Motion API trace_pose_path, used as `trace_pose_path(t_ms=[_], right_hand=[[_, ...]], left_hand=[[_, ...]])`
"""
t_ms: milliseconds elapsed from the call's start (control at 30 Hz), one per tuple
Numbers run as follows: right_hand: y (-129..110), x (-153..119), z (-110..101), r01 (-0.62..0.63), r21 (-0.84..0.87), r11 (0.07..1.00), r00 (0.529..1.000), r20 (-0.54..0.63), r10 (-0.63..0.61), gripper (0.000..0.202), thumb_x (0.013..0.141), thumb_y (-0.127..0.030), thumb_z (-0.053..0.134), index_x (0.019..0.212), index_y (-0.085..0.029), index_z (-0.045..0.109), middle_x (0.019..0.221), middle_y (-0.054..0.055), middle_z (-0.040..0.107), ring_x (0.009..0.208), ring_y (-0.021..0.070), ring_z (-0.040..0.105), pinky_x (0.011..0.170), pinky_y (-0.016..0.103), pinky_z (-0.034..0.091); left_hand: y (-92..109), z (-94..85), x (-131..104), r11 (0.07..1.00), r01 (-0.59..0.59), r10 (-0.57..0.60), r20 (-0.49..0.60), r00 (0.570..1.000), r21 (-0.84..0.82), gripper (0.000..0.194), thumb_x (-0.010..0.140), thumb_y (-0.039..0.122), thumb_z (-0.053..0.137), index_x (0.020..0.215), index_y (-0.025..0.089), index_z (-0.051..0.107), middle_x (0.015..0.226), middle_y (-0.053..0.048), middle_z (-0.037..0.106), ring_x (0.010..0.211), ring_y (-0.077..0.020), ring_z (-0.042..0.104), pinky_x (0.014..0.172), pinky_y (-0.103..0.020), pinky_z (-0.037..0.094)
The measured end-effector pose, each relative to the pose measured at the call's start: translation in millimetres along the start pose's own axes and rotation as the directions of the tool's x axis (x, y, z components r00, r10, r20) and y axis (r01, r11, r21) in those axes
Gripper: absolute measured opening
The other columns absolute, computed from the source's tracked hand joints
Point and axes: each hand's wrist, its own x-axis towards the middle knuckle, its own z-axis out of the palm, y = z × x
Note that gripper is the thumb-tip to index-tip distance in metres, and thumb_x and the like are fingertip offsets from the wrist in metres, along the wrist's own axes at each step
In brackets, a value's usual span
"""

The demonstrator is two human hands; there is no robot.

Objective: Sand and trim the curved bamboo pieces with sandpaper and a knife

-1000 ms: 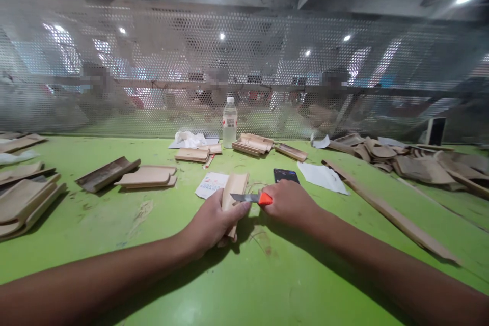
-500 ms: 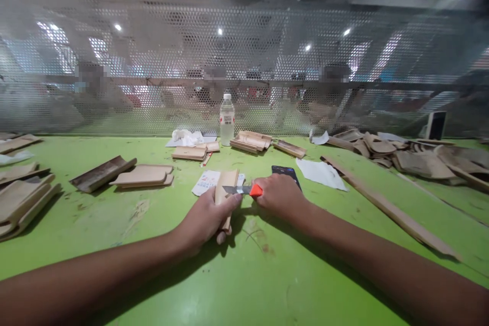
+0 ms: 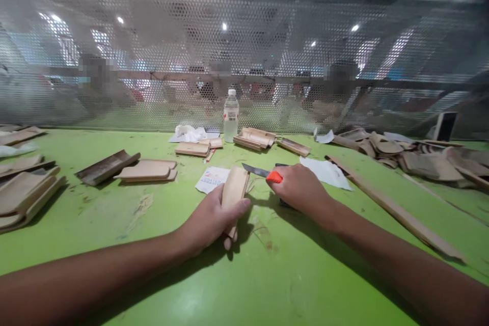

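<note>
My left hand (image 3: pixel 210 216) grips a pale strip of wood or bamboo (image 3: pixel 234 189), its thumb lying across the lower part and its other fingers mostly hidden beneath. An orange-handled utility knife (image 3: pixel 274 177) is closed in my right hand (image 3: pixel 303 191). Its dark blade points left, with the tip at the upper right edge of the strip; whether it touches I cannot tell. Behind the strip lies a printed sheet of abrasive paper (image 3: pixel 209 179). A dark phone (image 3: pixel 283 204) is mostly hidden by my right hand.
On the green table (image 3: pixel 244 285) stands a bottle (image 3: pixel 231 119) near the perforated screen (image 3: pixel 183 41). Curved pieces (image 3: pixel 147 169) lie at left and centre back, with a larger heap (image 3: pixel 424 160) at right. A long strip (image 3: pixel 393 206) and white paper (image 3: pixel 326 172) lie right of my hand.
My right hand has moved the knife up and right, from across the strip to its upper edge. The strip has tilted and shows more of its face. The view has shifted slightly.
</note>
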Motion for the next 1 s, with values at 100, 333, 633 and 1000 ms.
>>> trace_pose_path(t_ms=[100,333,633,1000], right_hand=[[-4,-1,5,0.048,0.037,0.998,0.998,0.042,-0.05,0.024,0.086,-0.027,0.05,0.072,-0.018,0.068,0.063,0.003,0.059,0.056,0.0148,0.04,0.053,0.029,0.021],[-4,-2,10,0.12,0.069,0.99,0.988,0.086,-0.125,0.021,0.084,-0.025,0.054,0.069,-0.018,0.067,0.06,0.002,0.058,0.055,0.0137,0.041,0.054,0.029,0.021],[-13,-8,11,0.164,0.055,0.985,0.979,0.113,-0.169,0.018,0.086,-0.024,0.056,0.072,-0.018,0.066,0.059,0.0,0.056,0.053,0.0124,0.041,0.054,0.029,0.02],[-15,-15,0,0.066,-0.012,0.998,0.99,0.129,-0.064,0.024,0.09,-0.025,0.052,0.071,-0.018,0.067,0.06,0.003,0.058,0.051,0.0137,0.042,0.051,0.029,0.019]], left_hand=[[-2,-0.9,2,0.999,0.001,0.0,0.023,1.0,-0.052,0.057,0.09,0.053,0.073,0.123,0.016,0.045,0.059,0.002,0.063,0.04,-0.0124,0.057,0.037,-0.021,0.049],[-4,-1.1,7,0.99,-0.015,0.02,0.037,0.999,-0.14,0.056,0.086,0.05,0.078,0.119,0.016,0.047,0.062,0.002,0.064,0.043,-0.0118,0.058,0.04,-0.021,0.051],[-4,-2.6,7,0.997,0.018,-0.018,0.0,1.0,-0.072,0.042,0.093,0.057,0.066,0.103,0.019,0.051,0.049,0.005,0.056,0.033,-0.0086,0.045,0.031,-0.016,0.036],[2,3.6,5,0.996,0.083,-0.084,-0.103,0.991,-0.02,0.042,0.091,0.059,0.065,0.099,0.019,0.057,0.059,0.005,0.057,0.039,-0.008,0.048,0.031,-0.015,0.032]])
